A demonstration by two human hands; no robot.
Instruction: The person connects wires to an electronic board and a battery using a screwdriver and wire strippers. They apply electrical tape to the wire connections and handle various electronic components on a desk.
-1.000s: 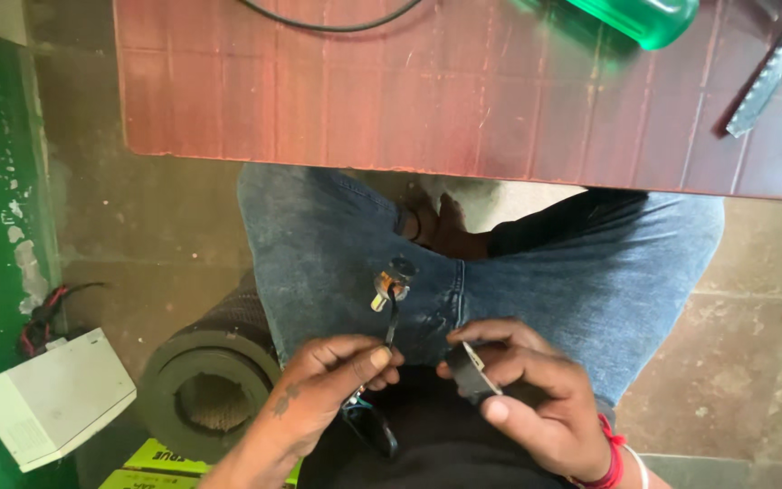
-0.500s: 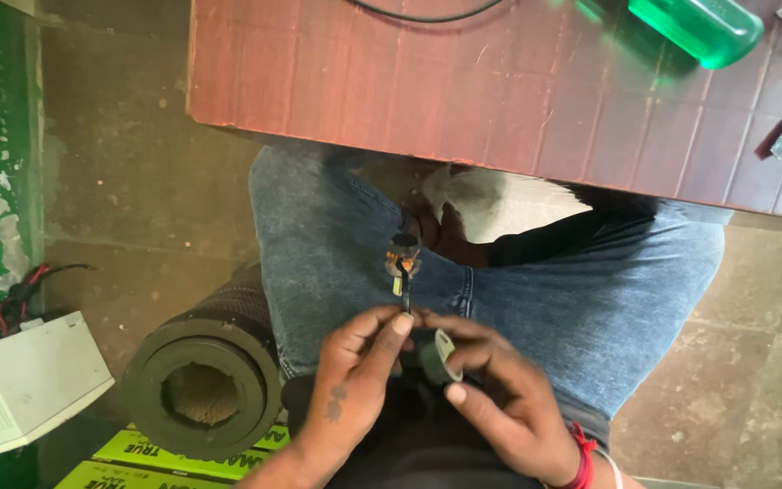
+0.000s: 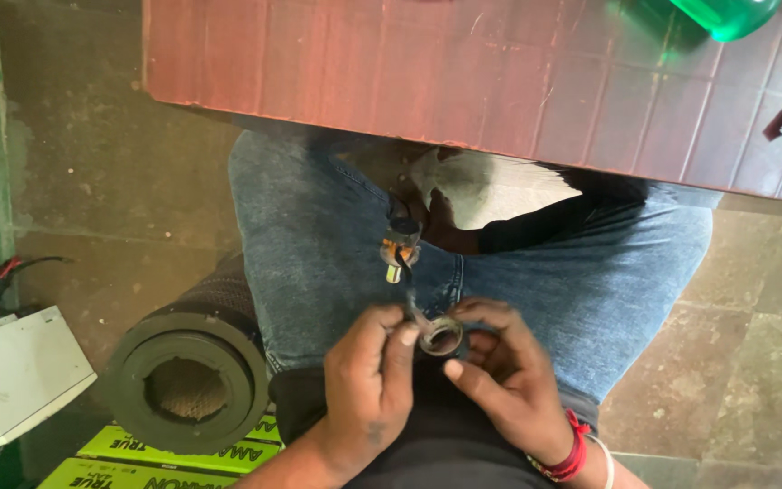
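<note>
My left hand [image 3: 368,385] and my right hand [image 3: 509,380] meet over my lap, above blue jeans [image 3: 319,244]. Between their fingertips sits a small roll of dark tape [image 3: 442,336], seen end-on as a ring. My right hand cradles the roll; my left thumb and forefinger pinch at its edge. A thin wire runs from the roll up to a small orange and metal connector [image 3: 397,257] lying on my thigh. A red thread band circles my right wrist.
A dark red tiled table [image 3: 463,72] spans the top, with a green bottle [image 3: 726,16] at its far edge. A cylindrical black air filter [image 3: 190,380] stands on the floor at left, beside a white box [image 3: 15,380] and yellow-green cartons [image 3: 174,457].
My hands have come together around the tape roll, which now faces the camera as a ring. The view has shifted left, so the filter and table sit further right in frame.
</note>
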